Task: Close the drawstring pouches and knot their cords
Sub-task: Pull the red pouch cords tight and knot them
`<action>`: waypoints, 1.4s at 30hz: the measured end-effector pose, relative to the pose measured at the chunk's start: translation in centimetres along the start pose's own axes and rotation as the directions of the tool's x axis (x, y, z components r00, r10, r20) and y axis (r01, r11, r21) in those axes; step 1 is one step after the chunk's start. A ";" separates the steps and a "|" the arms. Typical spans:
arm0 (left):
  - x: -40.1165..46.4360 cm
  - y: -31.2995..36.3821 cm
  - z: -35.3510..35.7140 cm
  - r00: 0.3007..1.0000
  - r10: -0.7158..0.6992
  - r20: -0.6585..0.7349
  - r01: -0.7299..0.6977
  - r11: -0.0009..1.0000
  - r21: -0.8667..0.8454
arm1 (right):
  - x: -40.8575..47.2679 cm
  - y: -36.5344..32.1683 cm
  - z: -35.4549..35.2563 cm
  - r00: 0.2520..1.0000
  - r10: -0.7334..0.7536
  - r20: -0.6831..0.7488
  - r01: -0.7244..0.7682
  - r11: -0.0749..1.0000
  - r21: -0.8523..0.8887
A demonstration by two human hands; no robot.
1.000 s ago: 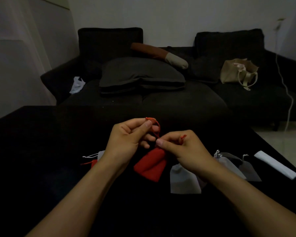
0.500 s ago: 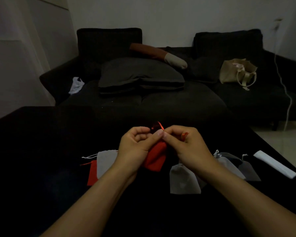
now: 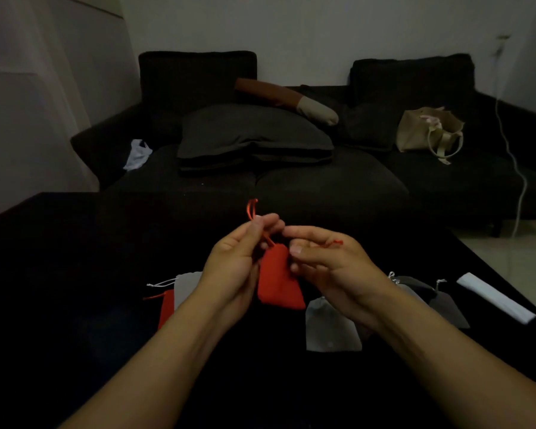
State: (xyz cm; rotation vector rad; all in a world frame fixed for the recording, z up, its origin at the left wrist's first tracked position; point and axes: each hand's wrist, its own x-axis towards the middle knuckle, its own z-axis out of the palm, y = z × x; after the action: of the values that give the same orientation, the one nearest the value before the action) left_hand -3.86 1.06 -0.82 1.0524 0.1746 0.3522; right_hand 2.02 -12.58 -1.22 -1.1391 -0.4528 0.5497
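Dark sofa (image 3: 322,187) behind, black worktop (image 3: 75,274) in front. Above the worktop, the left hand (image 3: 239,258) pinches the red pouch (image 3: 277,280)'s cord loop (image 3: 252,209); the right hand (image 3: 325,261) pinches the other cord end (image 3: 336,242). Knotting seems underway; next, pull both tight.

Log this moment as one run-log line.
left hand: pinches red cord loop | right hand: pinches other cord end | red pouch: hangs between hands | knot: cannot tell
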 end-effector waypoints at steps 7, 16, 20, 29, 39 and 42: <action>0.6 0.1 -1.3 0.987 0.124 0.106 -0.159 0.867 0.473 | 0.0 -0.7 -0.6 0.998 0.069 0.000 -0.069 0.988 0.141; 0.2 -0.8 -0.9 0.976 -0.008 0.218 -0.140 0.742 0.656 | -0.4 -1.5 -1.8 0.802 -0.445 0.399 0.415 -0.065 -0.907; 0.0 -0.4 -0.6 0.974 -0.095 0.205 -0.029 0.846 0.533 | -0.6 -1.9 -0.7 0.678 -0.568 0.467 0.412 -0.233 -0.881; 0.1 -0.3 -0.2 0.989 -0.049 0.140 0.003 0.950 0.311 | -0.5 -0.7 0.6 0.983 -0.174 -0.053 0.139 0.909 -0.394; 0.3 0.0 -0.2 0.987 -0.163 -0.005 0.163 0.986 0.025 | -0.8 -1.8 0.8 1.000 0.021 0.021 -0.021 1.000 0.015; 0.1 -0.4 -0.4 0.994 -0.098 0.056 0.077 0.952 0.295 | -0.9 -1.5 0.8 0.997 -0.077 0.016 0.078 0.953 -0.292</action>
State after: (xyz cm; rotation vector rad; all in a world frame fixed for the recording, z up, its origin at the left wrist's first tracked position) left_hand -3.80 1.25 -1.33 1.3441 0.2142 0.2119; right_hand 1.09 -12.98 0.40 -1.3971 -0.5944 0.4252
